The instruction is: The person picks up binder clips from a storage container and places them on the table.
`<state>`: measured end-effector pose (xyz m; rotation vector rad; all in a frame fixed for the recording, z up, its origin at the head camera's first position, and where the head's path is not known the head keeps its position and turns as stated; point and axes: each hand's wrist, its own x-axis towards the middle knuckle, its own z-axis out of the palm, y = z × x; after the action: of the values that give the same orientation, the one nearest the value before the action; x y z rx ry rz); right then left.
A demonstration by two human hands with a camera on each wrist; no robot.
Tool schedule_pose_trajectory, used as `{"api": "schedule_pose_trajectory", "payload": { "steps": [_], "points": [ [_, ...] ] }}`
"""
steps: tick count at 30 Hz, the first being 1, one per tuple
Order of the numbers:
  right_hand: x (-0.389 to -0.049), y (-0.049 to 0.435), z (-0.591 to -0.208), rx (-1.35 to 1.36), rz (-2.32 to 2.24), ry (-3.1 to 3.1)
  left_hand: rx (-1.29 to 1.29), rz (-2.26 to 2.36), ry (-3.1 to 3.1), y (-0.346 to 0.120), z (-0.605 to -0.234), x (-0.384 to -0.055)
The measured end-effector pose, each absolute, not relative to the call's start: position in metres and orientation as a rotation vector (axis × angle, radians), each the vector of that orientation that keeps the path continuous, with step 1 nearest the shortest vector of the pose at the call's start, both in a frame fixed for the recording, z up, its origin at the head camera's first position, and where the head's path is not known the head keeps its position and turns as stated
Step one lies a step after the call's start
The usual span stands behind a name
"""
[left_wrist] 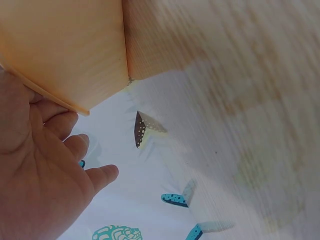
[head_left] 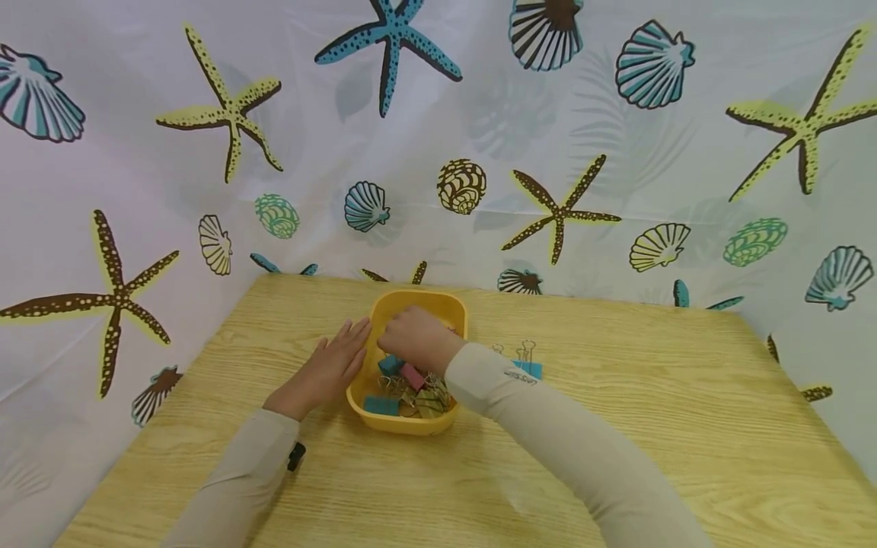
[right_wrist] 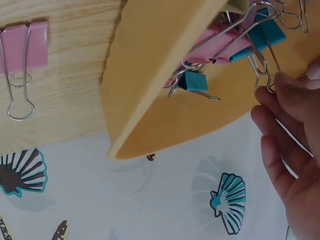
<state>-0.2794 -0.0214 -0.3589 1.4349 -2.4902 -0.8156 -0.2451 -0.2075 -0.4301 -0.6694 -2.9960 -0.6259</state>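
Note:
A yellow plastic bin (head_left: 402, 428) holds a pile of binder clips in teal, pink and a yellowish pattern. My right hand (head_left: 419, 340) reaches into it from the right. In the right wrist view, its thumb and forefinger pinch the wire handle of a teal binder clip (right_wrist: 267, 34) at the edge of the pile. A small teal clip (right_wrist: 193, 81) and a pink clip (right_wrist: 217, 42) lie close by. My left hand (head_left: 330, 367) rests against the bin's left side, fingers fairly straight, their tips at the rim (left_wrist: 50, 96).
To the right of the bin, a blue binder clip (head_left: 527, 370) stands on the wooden table (head_left: 658, 380), partly behind my right sleeve. A pink binder clip (right_wrist: 31, 46) is also on the table. Behind the table hangs a white cloth (head_left: 425, 137) printed with shells and starfish.

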Motion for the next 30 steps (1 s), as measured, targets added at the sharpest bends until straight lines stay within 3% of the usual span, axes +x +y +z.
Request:
{"api": "schedule_pose_trajectory", "payload": {
  "steps": [30],
  "points": [
    [-0.276,0.008,-0.348,1.353,-0.593,-2.521,-0.642,-0.637,-3.011,-0.204,-0.428,-0.243]
  ]
}}
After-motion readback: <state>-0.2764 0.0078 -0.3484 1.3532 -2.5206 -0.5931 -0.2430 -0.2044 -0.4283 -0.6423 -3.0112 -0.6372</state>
